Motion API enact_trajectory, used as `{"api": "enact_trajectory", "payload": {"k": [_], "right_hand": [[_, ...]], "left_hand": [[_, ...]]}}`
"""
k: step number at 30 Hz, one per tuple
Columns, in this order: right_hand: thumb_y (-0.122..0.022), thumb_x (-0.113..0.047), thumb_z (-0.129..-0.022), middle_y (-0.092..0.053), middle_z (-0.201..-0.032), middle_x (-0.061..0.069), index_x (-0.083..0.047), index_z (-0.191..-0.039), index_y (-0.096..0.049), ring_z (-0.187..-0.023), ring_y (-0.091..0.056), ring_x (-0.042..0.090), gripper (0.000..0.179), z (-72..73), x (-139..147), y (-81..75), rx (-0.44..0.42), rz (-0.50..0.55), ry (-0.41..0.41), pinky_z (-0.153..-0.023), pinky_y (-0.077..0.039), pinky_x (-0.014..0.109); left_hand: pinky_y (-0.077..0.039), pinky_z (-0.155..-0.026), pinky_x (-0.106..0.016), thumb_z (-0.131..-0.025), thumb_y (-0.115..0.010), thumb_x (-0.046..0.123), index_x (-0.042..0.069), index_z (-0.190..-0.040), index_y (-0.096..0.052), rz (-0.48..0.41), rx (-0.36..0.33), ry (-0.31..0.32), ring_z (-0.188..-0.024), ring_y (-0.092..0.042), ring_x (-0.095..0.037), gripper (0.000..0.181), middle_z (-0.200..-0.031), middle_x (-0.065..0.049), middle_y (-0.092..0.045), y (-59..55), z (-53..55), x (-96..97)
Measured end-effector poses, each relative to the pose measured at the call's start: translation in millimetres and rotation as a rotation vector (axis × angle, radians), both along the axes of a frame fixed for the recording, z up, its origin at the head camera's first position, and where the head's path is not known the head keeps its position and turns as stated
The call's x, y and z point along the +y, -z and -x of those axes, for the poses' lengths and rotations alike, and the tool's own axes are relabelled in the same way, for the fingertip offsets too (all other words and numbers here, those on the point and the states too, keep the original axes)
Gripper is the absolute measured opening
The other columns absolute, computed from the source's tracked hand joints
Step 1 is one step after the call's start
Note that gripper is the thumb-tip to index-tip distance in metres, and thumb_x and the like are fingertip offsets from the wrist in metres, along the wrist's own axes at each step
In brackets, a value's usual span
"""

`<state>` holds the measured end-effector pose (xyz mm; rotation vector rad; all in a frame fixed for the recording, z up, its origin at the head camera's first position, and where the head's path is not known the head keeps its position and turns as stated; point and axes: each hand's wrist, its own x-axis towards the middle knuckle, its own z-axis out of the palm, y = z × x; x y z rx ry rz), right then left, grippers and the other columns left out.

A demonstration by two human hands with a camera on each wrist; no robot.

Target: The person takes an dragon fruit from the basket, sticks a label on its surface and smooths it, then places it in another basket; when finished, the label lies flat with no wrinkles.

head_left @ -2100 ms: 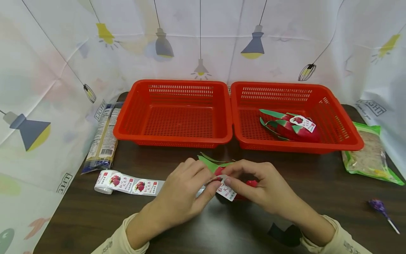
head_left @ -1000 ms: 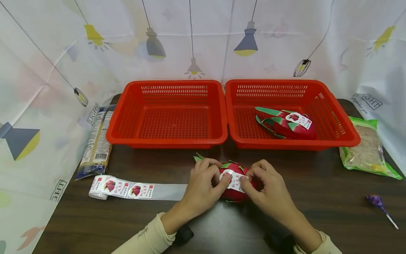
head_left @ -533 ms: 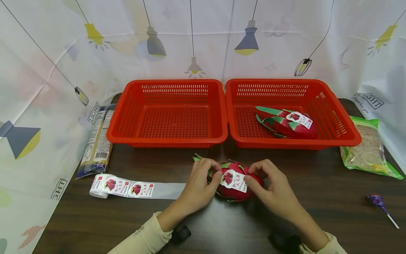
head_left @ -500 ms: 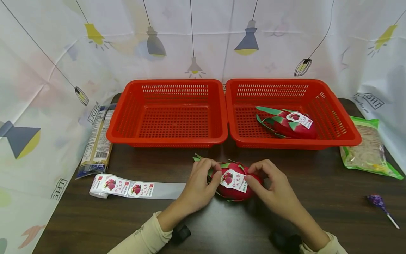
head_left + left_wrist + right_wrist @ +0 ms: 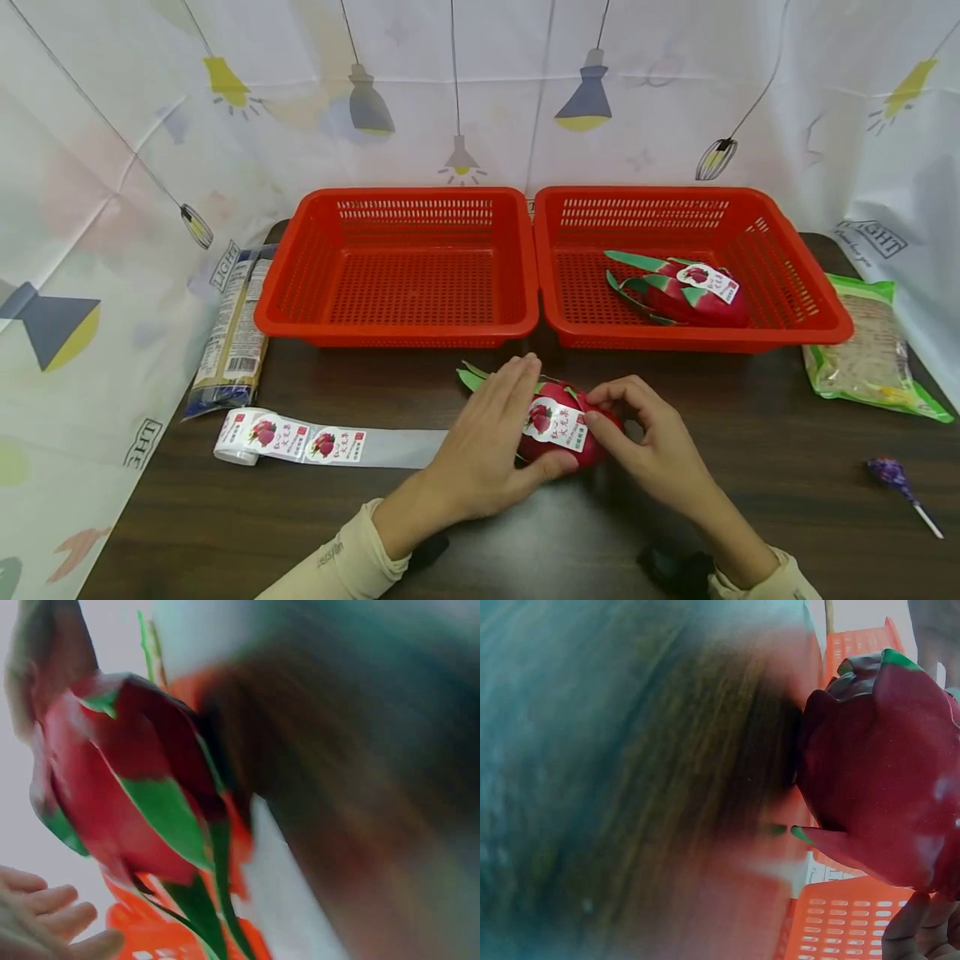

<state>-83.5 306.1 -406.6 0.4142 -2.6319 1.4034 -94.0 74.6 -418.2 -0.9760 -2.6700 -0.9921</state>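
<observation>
A red dragon fruit [image 5: 561, 393] with green leaf tips lies on the dark table in front of the baskets. A white sticker [image 5: 553, 425] with a fruit picture lies on its upper side. My left hand [image 5: 483, 454] rests along its leafy end with straight fingers, thumb at the near side. My right hand [image 5: 660, 446] pinches the other end with bent fingers and thumb, close to the sticker's right edge. In the left wrist view the fruit [image 5: 105, 772] is seen from below the sticker side; straight fingers [image 5: 64, 907] show nearby. In the right wrist view, fingers [image 5: 911, 926] touch the fruit [image 5: 885, 765].
A sticker roll [image 5: 247, 437] trails its strip [image 5: 401, 448] toward my left hand. Behind are two red baskets, the left basket [image 5: 397, 337] and the right basket [image 5: 675, 337], the latter holding a labelled dragon fruit [image 5: 705, 310]. Packets [image 5: 228, 342] [image 5: 862, 358] and a lollipop [image 5: 892, 475] lie aside.
The sticker went from between both hands' fingers onto the dragon fruit. My left hand has let go of the sticker's edge and straightened its fingers over the fruit's left end; the right stays nearly in place.
</observation>
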Motion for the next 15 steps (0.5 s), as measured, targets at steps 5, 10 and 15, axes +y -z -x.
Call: {"api": "enact_trajectory", "payload": {"k": [5,10,15], "right_hand": [[-0.073,-0.005,-0.093,-0.062,-0.104,-0.002,-0.009,-0.108,-0.067,-0.088,-0.056,0.006,0.017,-1.6,4,0.0,-0.037,-0.025,0.029,-0.073,-0.053,0.018],[-0.073,-0.005,-0.092,-0.062,-0.104,-0.002,-0.009,-0.108,-0.067,-0.088,-0.057,0.006,0.017,-1.4,8,2.2,-0.045,-0.013,0.032,-0.075,-0.054,0.017],[-0.073,-0.007,-0.093,-0.062,-0.104,-0.002,-0.011,-0.109,-0.067,-0.089,-0.057,0.007,0.017,-1.1,11,2.7,-0.055,0.007,0.026,-0.075,-0.055,0.019]], "left_hand": [[-0.022,-0.128,-0.047,-0.077,-0.065,0.081,0.003,-0.163,0.002,0.25,-0.002,0.088,-0.161,-0.007,-0.03,0.133,-0.172,-0.016,-0.002,-2.1,-1.0,14.3],[-0.027,-0.127,-0.044,-0.063,-0.075,0.084,-0.003,-0.161,-0.013,0.348,0.059,0.066,-0.158,-0.021,-0.033,0.144,-0.17,-0.021,-0.017,1.1,2.5,23.5],[-0.036,-0.122,-0.045,-0.06,-0.082,0.078,-0.002,-0.155,-0.029,0.337,0.138,0.037,-0.147,-0.043,-0.033,0.135,-0.159,-0.02,-0.041,4.3,6.2,28.7]]}}
